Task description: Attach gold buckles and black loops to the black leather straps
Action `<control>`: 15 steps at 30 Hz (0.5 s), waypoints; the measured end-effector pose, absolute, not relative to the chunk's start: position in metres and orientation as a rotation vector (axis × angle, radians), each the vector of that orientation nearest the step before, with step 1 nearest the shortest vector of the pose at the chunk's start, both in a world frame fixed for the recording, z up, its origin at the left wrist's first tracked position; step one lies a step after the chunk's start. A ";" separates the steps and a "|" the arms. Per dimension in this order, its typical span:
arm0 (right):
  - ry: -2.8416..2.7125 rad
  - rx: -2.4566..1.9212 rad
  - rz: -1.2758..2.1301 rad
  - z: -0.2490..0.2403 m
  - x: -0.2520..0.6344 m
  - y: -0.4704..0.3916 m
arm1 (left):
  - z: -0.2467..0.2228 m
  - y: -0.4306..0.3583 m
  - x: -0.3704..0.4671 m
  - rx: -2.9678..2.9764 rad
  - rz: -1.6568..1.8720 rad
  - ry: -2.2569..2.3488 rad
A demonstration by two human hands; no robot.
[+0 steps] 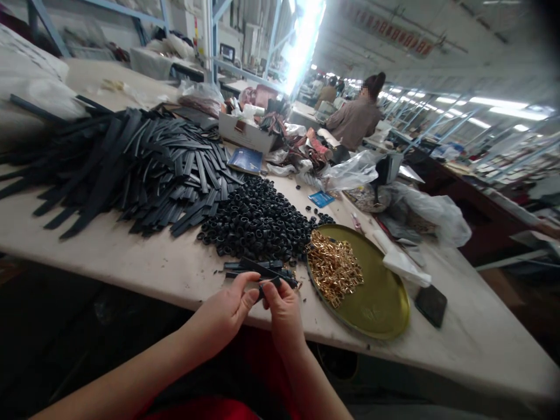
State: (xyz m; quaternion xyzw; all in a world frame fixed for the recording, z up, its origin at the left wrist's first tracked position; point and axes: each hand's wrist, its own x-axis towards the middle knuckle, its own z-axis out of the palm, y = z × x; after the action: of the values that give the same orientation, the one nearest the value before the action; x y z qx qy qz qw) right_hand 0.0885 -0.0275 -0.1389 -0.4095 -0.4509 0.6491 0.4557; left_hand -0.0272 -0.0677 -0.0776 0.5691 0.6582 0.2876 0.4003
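My left hand (231,306) and my right hand (283,306) meet at the front edge of the table, both with fingers closed on a short dark strap (268,287). The strap's ends are partly covered by my fingers. Just beyond lie a few more dark straps (254,266), flat on the tabletop. Behind them rises a heap of small black loops (258,221). To the right, gold-coloured buckles (336,269) are piled in the left part of a round olive-green tray (385,297).
A large heap of long dark straps (144,163) covers the table's (184,274) left side. Farther back are a blue booklet (245,160), a box (245,133) and clear plastic bags (437,210). A dark flat object (431,305) lies right of the tray. A person (356,119) is in the background.
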 end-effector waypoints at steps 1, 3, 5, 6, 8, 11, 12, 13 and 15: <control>-1.118 -0.991 1.614 -0.140 0.087 -0.034 | -0.078 -0.070 -0.025 1.420 0.745 1.650; -1.234 -0.957 1.586 -0.139 0.091 -0.043 | -0.079 -0.074 -0.023 1.426 0.766 1.588; -1.451 -0.980 1.410 -0.135 0.109 -0.039 | -0.078 -0.075 -0.026 1.468 0.785 1.535; -1.572 -1.026 1.257 -0.132 0.124 -0.033 | -0.078 -0.075 -0.028 1.482 0.793 1.527; -1.748 -1.192 0.911 -0.128 0.159 -0.013 | -0.080 -0.075 -0.032 1.456 0.808 1.548; -1.998 -1.527 0.413 -0.127 0.205 0.022 | -0.087 -0.075 -0.031 1.328 0.831 1.541; -2.123 -1.587 0.330 -0.128 0.214 0.031 | -0.090 -0.075 -0.029 1.286 0.835 1.513; -2.212 -1.615 0.290 -0.130 0.220 0.039 | -0.092 -0.074 -0.027 1.255 0.833 1.479; -2.334 -1.619 0.279 -0.135 0.222 0.049 | -0.097 -0.072 -0.023 1.236 0.824 1.434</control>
State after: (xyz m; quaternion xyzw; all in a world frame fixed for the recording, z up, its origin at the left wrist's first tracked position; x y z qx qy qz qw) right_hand 0.2217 0.0487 -0.1350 -0.5614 -0.8093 0.0967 0.1433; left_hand -0.0235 -0.0716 -0.0966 0.5140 0.5964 0.3427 0.5126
